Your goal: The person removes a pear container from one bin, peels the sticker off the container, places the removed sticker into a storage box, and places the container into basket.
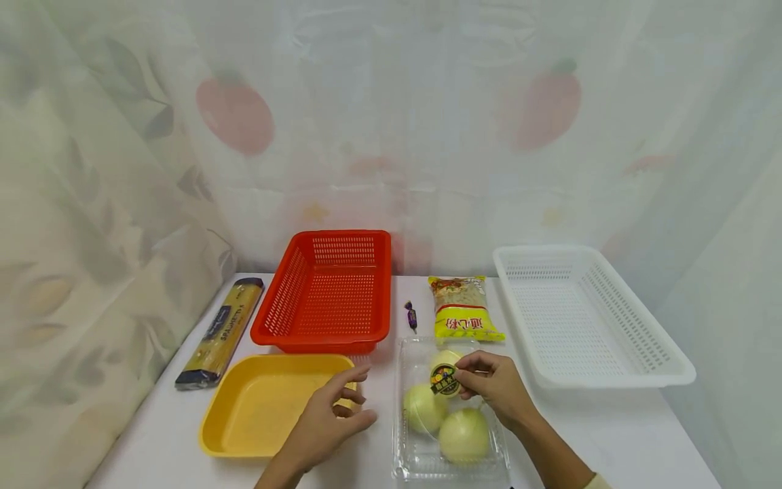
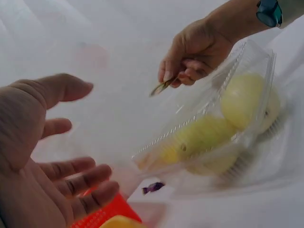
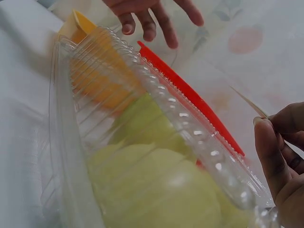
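Pinching the sticker [image 1: 444,380], right hand [image 1: 497,387]; left hand [image 1: 330,421] spread empty.

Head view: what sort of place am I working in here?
Probably a staged tabletop for sorting groceries, not a real kitchen: a white table against a fruit-print curtain, empty plastic baskets in red and white, and a yellow macaroni bag.

Left hand [image 1: 332,414] hovering, fingers spread; right hand [image 1: 495,387] fingertips pinched.
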`<action>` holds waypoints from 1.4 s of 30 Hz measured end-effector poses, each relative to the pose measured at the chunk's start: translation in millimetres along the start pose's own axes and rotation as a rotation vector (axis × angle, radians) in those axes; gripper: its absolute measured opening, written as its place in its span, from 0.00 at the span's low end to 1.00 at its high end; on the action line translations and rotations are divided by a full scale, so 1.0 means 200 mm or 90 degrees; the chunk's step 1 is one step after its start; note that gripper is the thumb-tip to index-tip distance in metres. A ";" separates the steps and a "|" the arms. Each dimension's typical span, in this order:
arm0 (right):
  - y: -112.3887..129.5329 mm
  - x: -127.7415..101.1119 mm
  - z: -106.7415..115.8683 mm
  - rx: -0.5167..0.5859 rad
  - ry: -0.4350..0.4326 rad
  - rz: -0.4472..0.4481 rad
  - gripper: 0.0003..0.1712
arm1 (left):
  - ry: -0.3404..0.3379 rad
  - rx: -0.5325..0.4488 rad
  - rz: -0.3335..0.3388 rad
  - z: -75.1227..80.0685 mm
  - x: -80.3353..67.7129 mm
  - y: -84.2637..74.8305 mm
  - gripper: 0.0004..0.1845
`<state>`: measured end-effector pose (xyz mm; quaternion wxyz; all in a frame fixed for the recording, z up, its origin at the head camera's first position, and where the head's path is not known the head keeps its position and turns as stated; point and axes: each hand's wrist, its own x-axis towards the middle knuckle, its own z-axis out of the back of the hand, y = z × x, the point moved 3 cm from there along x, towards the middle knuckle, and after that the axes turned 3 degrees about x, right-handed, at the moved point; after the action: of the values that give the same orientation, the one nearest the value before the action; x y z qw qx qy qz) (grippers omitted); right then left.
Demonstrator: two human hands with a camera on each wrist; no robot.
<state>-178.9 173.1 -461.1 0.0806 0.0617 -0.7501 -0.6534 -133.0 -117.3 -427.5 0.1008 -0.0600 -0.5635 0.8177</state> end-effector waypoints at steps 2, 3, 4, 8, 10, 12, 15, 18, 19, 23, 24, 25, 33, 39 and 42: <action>0.00 0.00 0.00 0.001 0.000 -0.002 0.13 | -0.012 -0.031 0.001 0.03 -0.02 0.01 0.32; 0.00 0.00 0.00 0.002 -0.001 -0.003 0.13 | -0.017 -0.043 -0.003 0.05 -0.03 0.01 0.32; 0.00 0.00 0.00 0.003 -0.002 -0.004 0.13 | -0.024 -0.057 -0.009 0.07 -0.05 0.02 0.32; 0.00 0.00 0.00 0.002 -0.010 -0.004 0.13 | -0.041 -0.067 -0.049 0.12 -0.08 0.03 0.32; 0.00 0.00 0.00 0.002 -0.011 -0.004 0.13 | -0.056 -0.058 -0.055 0.16 -0.09 0.04 0.32; 0.00 0.00 0.00 0.001 -0.010 -0.002 0.13 | -0.073 -0.045 -0.055 0.19 -0.10 0.06 0.32; 0.00 0.00 0.00 0.005 -0.008 0.000 0.13 | -0.097 -0.028 -0.063 0.25 -0.12 0.07 0.32; 0.00 0.00 0.00 0.006 -0.007 0.001 0.13 | -0.120 -0.004 -0.075 0.30 -0.14 0.09 0.32; 0.00 0.00 0.00 0.008 -0.008 0.000 0.13 | -0.127 0.003 -0.074 0.31 -0.15 0.09 0.33; 0.00 0.00 0.00 0.012 -0.009 -0.005 0.13 | -0.150 0.030 -0.064 0.37 -0.17 0.11 0.33; 0.00 -0.01 0.00 0.013 -0.009 -0.006 0.13 | -0.154 0.040 -0.062 0.39 -0.17 0.12 0.33; 0.00 -0.01 0.00 0.014 -0.008 -0.007 0.13 | -0.156 0.046 -0.064 0.40 -0.18 0.12 0.34; 0.01 -0.01 -0.01 0.010 -0.008 -0.007 0.13 | -0.178 0.069 -0.114 0.50 -0.22 0.17 0.38; 0.01 -0.01 -0.01 0.006 -0.011 -0.008 0.13 | -0.216 0.104 -0.130 0.57 -0.25 0.19 0.39; 0.01 -0.01 -0.01 0.005 -0.012 -0.009 0.14 | -0.226 0.118 -0.117 0.60 -0.25 0.21 0.40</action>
<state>-176.9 172.3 -458.7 0.0691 0.0610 -0.7529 -0.6516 -112.7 -252.1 -424.3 0.0793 0.1461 -0.4978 0.8512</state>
